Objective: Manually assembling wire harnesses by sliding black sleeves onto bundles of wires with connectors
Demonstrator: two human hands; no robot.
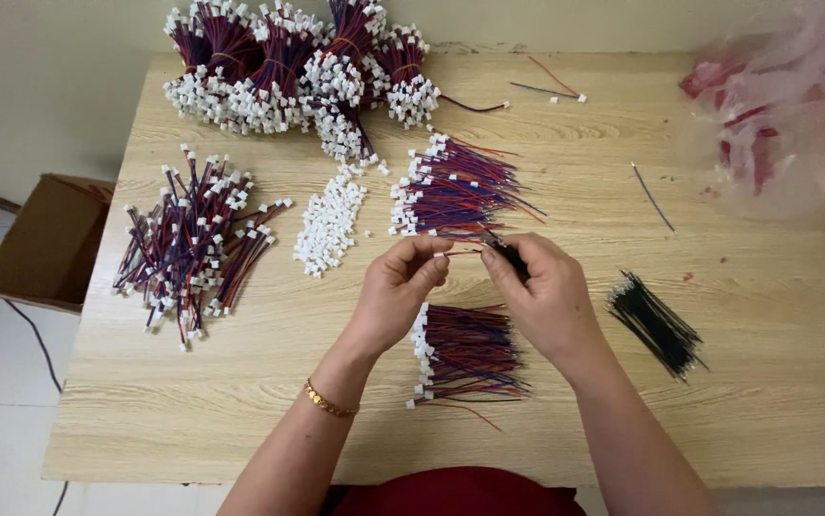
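Both hands are raised just above the middle of the light wood-grain counter [240, 401], close together but not touching. Left hand [401, 287] pinches a small white plastic connector [442, 255] at its fingertips; right hand [541, 291] is closed on a thin black wire [508, 258], with a red wire end showing between the two. Progress, as judged from the layout: many tied bundles of red-and-blue wired connectors [288, 62] stand at the far edge, and a loose heap of finished wired connectors [192, 244] lies at the left. Remaining stock is considerable: a pile of loose white connector housings [331, 222] left of the hands, a fan of red-and-blue leads [455, 186] just beyond them, a second fan [465, 354] directly beneath them on the near side, and a sheaf of black wires [659, 323] near the right hand. A cardboard box [44, 239] sits on the floor at the left; a clear plastic bag [785, 105] lies at the far right.
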